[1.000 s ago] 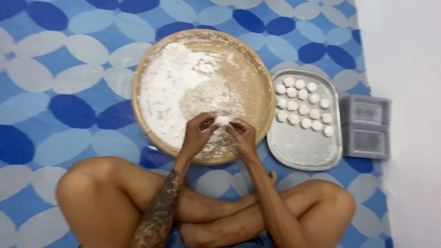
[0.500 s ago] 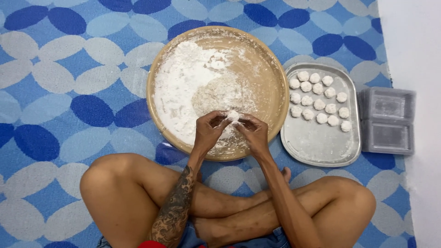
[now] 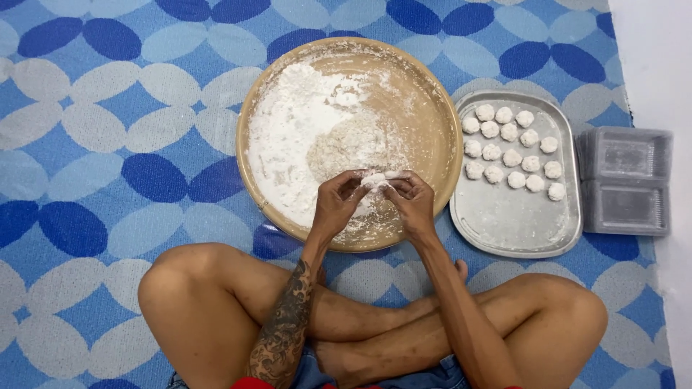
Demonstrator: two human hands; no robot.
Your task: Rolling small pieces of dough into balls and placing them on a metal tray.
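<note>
Two hands are held together over the near edge of the bowl (image 3: 349, 144), and a small white lump of dough (image 3: 376, 179) is pinched between them. The left hand (image 3: 337, 204) is curled around the lump's left side, its fingertips closed on it; the right hand (image 3: 412, 203) is closed on it from the right in the same way. The lump is kept just above the bowl's near floor, not resting on it.

The bowl is round, tan and wide, set on a blue and white patterned mat (image 3: 108, 144). Loose white flour (image 3: 288, 137) is heaped over its left half, while the right half is only dusted. Just to the right of the bowl a metal tray (image 3: 515, 223) is set, and about fourteen finished balls (image 3: 512, 148) are ranged in rows at its far end; the near part of the tray is bare. Further right, clear plastic boxes (image 3: 623, 180) are stacked beside a white wall or floor strip.

The step in hand is judged to be the shaping of one more ball: the lump is being pressed and rounded by both sets of fingers. For the next move, a light, even grip would be called for, so that the soft ball is not flattened, and a short carry to the right would be needed, with a free spot found near the rows already laid.
</note>
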